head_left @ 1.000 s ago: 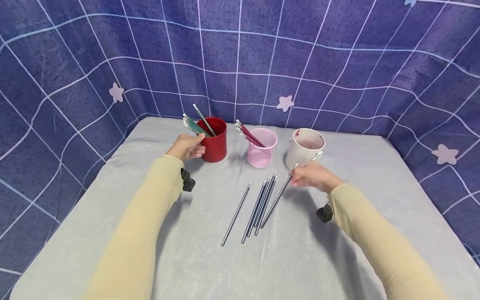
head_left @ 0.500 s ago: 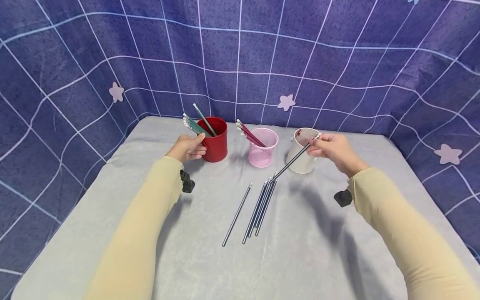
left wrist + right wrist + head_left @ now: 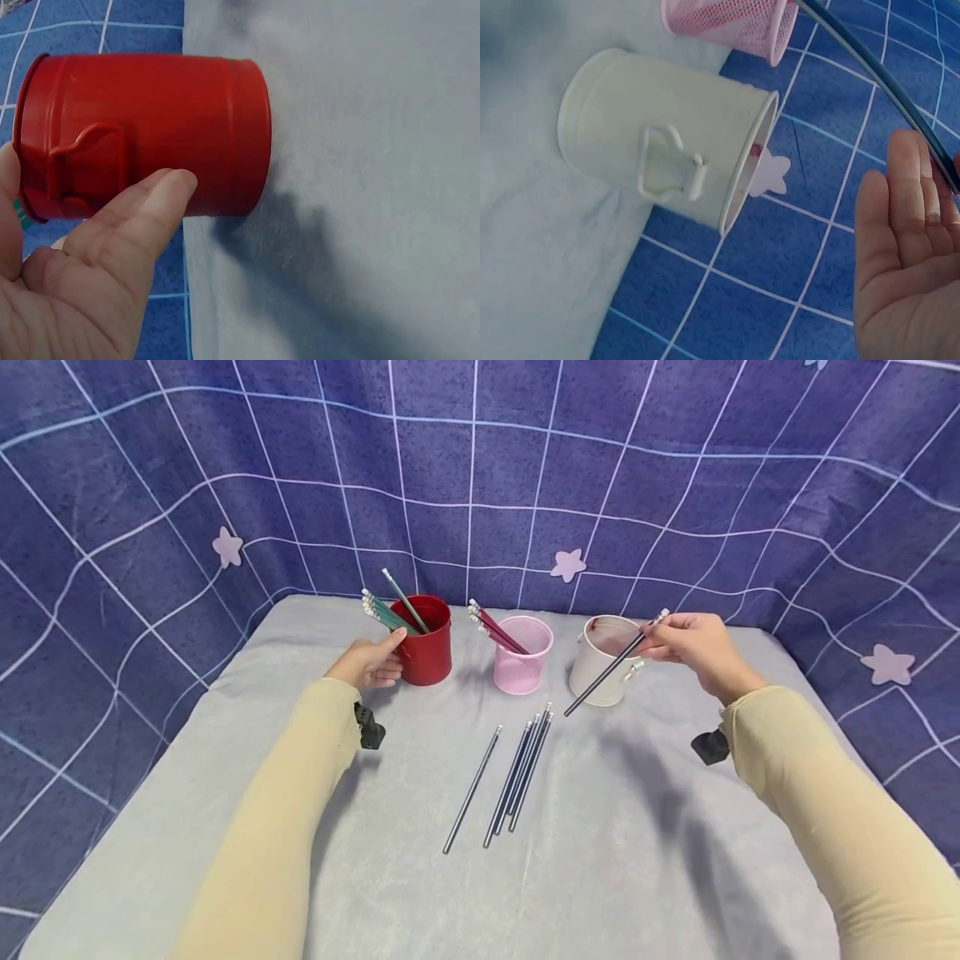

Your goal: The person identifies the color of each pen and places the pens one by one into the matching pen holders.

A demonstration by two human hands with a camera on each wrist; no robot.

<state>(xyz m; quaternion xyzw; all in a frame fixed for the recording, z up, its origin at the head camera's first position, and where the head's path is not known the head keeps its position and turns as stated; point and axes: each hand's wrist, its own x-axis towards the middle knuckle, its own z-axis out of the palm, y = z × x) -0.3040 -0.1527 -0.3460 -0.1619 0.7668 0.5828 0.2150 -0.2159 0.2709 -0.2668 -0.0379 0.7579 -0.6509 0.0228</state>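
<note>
My right hand pinches a dark blue pencil near its white eraser end. The pencil slants down to the left, in front of the white bucket. In the right wrist view, the pencil crosses the upper right, above the bucket's mouth. My left hand holds the red bucket, thumb at the rim and fingers against its side by the small handle. Green pencils lean in the red bucket. Several dark pencils lie bunched on the table, and a single dark pencil lies left of them.
Between the red and white buckets stands a pink mesh cup with several dark red pencils leaning left. A grey cloth covers the table. Behind it hangs a blue gridded curtain with star shapes.
My right hand has lifted the dark pencil off the table beside the bunch, moving it up and right to the white bucket's front. The left hand has stayed at the red bucket.
</note>
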